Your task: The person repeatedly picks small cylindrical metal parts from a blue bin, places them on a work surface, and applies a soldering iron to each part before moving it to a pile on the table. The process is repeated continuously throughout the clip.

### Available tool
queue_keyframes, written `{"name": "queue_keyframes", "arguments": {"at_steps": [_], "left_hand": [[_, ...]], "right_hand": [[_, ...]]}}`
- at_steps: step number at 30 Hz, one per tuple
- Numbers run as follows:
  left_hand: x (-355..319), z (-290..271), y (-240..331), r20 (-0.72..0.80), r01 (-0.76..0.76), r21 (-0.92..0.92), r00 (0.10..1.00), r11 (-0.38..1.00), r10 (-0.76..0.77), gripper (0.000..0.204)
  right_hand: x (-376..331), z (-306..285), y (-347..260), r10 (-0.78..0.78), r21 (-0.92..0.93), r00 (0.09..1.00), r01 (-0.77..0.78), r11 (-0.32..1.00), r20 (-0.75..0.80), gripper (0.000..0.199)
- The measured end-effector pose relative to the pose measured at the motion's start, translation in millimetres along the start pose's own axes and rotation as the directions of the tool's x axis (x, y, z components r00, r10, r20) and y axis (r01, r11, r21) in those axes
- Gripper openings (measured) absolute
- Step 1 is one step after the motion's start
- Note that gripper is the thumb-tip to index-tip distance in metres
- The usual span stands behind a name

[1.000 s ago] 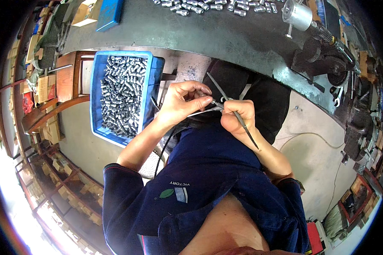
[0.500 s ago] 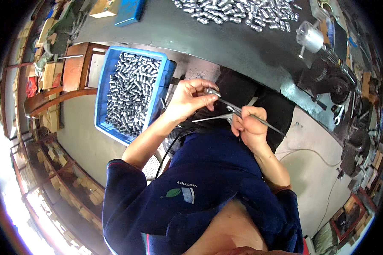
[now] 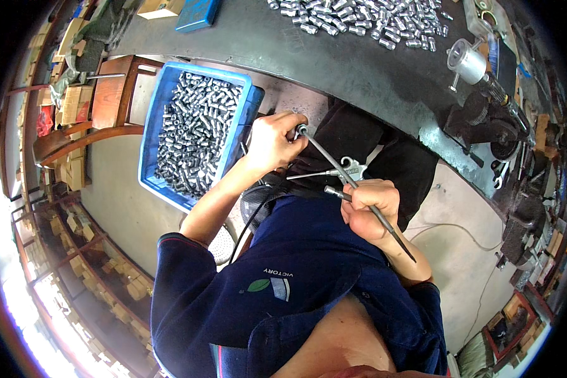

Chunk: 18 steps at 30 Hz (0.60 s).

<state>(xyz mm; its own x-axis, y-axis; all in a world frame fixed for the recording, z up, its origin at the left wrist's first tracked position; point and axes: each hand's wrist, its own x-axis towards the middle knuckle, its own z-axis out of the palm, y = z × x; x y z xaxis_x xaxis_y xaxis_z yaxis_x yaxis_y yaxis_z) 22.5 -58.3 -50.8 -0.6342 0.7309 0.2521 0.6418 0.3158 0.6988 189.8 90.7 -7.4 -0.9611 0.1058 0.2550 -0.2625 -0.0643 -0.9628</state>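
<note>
My left hand (image 3: pixel 272 142) is closed in a pinch around a small silver metal fitting (image 3: pixel 301 130), mostly hidden by the fingers. My right hand (image 3: pixel 373 206) is wrapped round a long slim metal rod (image 3: pixel 331 160), whose lower end tapers to a dark point past the wrist. The rod's upper end meets the fitting; whether it is inside cannot be made out. Out of the right fist, on its left side, sticks a short metal-tipped piece (image 3: pixel 337 193). A silver air blow gun (image 3: pixel 353 169) lies on my lap behind the rod.
A blue crate (image 3: pixel 146 148) full of metal fittings stands left of my left hand. The dark workbench (image 3: pixel 252 47) runs across the front, with a pile of shiny fittings (image 3: pixel 365 19) and a blue box (image 3: pixel 196 15). A machine with a silver cylinder (image 3: pixel 467 62) stands at the right.
The rod has swung steeper, and my right hand has moved lower. My left hand has shifted slightly left and turned over the fitting. The blow gun and the short piece now show more.
</note>
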Motion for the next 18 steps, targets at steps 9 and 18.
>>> {"name": "queue_keyframes", "arguments": {"at_steps": [9, 18], "left_hand": [[-3, -1, -6, -0.08, -0.064, 0.035, 0.995, 0.997, 0.067, 0.026], [-6, 5, -7, 0.097, -0.31, -0.003, 0.946, 0.951, 0.309, 0.025]], "right_hand": [[14, 0, 9, 0.338, 0.042, 0.941, -0.337, 0.941, -0.012, 0.026], [38, 22, 49, 0.346, 0.098, 0.938, -0.347, 0.933, 0.032, 0.021]]}}
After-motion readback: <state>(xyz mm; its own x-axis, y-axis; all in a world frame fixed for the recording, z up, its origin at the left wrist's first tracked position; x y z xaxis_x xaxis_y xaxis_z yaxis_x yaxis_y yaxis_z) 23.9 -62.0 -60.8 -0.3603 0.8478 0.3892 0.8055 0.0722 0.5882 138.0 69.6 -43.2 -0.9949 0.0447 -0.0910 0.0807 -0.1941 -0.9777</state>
